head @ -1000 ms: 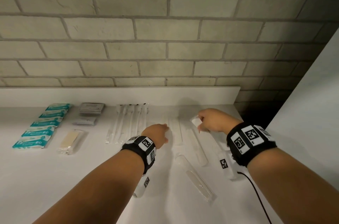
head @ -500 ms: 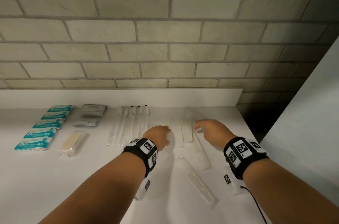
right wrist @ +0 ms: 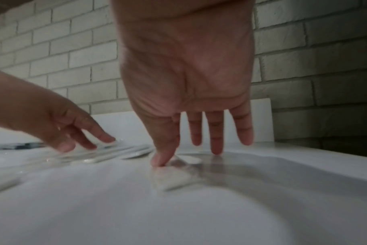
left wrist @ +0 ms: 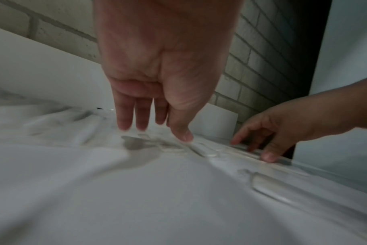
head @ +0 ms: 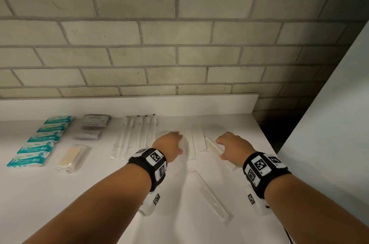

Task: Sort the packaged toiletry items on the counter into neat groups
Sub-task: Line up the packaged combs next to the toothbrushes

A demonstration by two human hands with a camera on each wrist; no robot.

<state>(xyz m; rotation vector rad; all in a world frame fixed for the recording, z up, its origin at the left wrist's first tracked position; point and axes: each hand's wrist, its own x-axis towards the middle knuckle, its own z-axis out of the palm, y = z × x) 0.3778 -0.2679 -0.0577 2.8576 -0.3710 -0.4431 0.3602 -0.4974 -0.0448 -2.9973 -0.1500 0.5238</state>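
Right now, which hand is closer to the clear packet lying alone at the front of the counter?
Right, by a small margin. The right hand is behind the clear packet and slightly right, its thumb on a white packet. The left hand is behind it, further left.

The right hand (right wrist: 184, 69) is hanging palm-down over the smooth white counter (right wrist: 178, 215), its fingers (right wrist: 216, 137) reaching straight down and spread. Its thumb is pressing on a blurred, pale whitish wrapped packet (right wrist: 170, 179) lying on the counter. To the left, the left hand (right wrist: 59, 122) is stretching its straight fingers onto a row of long clear plastic-wrapped packets (right wrist: 107, 152). A pale painted brick wall (right wrist: 73, 49) is standing behind.
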